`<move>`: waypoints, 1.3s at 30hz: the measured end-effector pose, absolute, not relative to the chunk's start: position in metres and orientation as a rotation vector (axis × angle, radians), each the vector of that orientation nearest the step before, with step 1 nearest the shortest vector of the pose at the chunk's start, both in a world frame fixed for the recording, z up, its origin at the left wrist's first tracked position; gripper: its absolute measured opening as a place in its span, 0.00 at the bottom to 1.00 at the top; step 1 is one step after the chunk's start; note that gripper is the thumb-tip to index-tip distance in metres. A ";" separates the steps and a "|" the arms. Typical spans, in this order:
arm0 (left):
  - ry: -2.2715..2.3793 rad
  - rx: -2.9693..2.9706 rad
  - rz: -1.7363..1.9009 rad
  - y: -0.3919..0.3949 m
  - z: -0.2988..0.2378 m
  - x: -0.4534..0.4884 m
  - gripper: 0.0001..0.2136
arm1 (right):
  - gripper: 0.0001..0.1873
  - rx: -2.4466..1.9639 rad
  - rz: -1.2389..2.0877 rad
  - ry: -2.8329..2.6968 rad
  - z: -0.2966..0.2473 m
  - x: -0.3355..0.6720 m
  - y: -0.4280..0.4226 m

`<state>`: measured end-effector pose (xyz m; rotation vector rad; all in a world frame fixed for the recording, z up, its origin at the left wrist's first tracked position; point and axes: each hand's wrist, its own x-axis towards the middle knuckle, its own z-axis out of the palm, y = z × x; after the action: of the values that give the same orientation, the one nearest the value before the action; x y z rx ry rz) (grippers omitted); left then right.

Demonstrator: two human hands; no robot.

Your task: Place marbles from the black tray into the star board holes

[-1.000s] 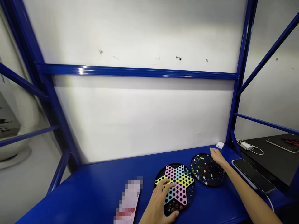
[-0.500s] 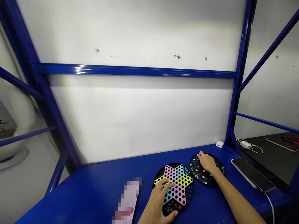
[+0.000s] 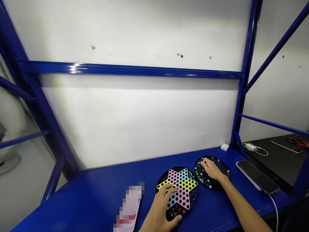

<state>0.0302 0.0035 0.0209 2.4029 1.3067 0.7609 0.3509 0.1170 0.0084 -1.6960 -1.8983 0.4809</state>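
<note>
A round black board with a coloured star of pink, blue and yellow points lies on the blue shelf. My left hand rests flat on its near left part, fingers spread. Just right of it sits a round black tray holding several small coloured marbles. My right hand is on that tray with its fingers curled down among the marbles; what they pinch, if anything, is hidden.
A phone with a cable lies at the shelf's right end. A small white box sits by the back wall. A blurred pink-white packet lies to the left. Blue frame posts stand at both sides. A dark table stands beyond.
My right hand has come back from the tray's far right edge onto its middle and curled its fingers. The left hand stays on the star board. The view has shifted slightly.
</note>
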 end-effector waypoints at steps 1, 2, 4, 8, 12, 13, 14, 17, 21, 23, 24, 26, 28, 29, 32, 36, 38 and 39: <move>1.307 2.397 0.756 0.004 0.021 0.030 0.31 | 0.17 -1.632 0.502 -1.943 0.010 0.347 0.111; 1.309 2.392 0.749 0.004 0.020 0.030 0.31 | 0.15 -1.598 0.502 -1.989 0.012 0.344 0.105; 1.313 2.385 0.739 0.004 0.020 0.031 0.31 | 0.13 -1.593 0.458 -2.079 0.015 0.336 0.093; 1.309 2.381 0.732 0.003 0.022 0.031 0.32 | 0.12 -1.639 0.355 -2.227 0.017 0.327 0.079; 1.280 2.390 0.752 0.002 0.024 0.032 0.31 | 0.14 -1.723 0.285 -2.314 0.019 0.326 0.074; 1.276 2.396 0.763 0.002 0.024 0.032 0.31 | 0.14 -1.743 0.272 -2.329 0.020 0.326 0.074; 1.275 2.402 0.773 0.002 0.024 0.032 0.31 | 0.15 -1.759 0.263 -2.341 0.021 0.326 0.074; 1.287 2.412 0.784 0.003 0.023 0.032 0.31 | 0.13 -1.747 0.284 -2.342 0.025 0.326 0.073; 1.296 2.406 0.758 0.003 0.023 0.032 0.30 | 0.10 -1.652 0.453 -2.260 0.026 0.330 0.076; 1.294 2.411 0.759 0.003 0.023 0.031 0.29 | 0.09 -1.625 0.500 -2.218 0.024 0.333 0.077; 1.293 2.414 0.763 0.003 0.023 0.031 0.29 | 0.09 -1.619 0.507 -2.202 0.023 0.335 0.078; 1.292 2.415 0.766 0.004 0.022 0.031 0.29 | 0.09 -1.615 0.506 -2.167 0.021 0.336 0.080; 1.289 2.409 0.772 0.004 0.019 0.030 0.29 | 0.10 -1.607 0.494 -2.116 0.022 0.335 0.084; 1.287 2.406 0.779 0.005 0.019 0.030 0.30 | 0.11 -1.596 0.485 -2.085 0.024 0.332 0.086; 1.284 2.403 0.799 0.005 0.019 0.030 0.30 | 0.12 -1.534 0.458 -2.035 0.033 0.311 0.098; 1.294 2.405 0.777 0.002 0.026 0.032 0.30 | 0.13 -1.511 0.403 -2.134 0.043 0.263 0.119; 1.299 2.409 0.758 0.001 0.028 0.032 0.30 | 0.12 -1.567 0.345 -2.236 0.043 0.240 0.128; 1.302 2.411 0.751 0.001 0.028 0.032 0.30 | 0.12 -1.593 0.312 -2.289 0.042 0.232 0.132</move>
<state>0.0318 0.0011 0.0278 2.4112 1.3017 0.7514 0.2318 0.1316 0.0418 -1.5933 -2.2891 0.3119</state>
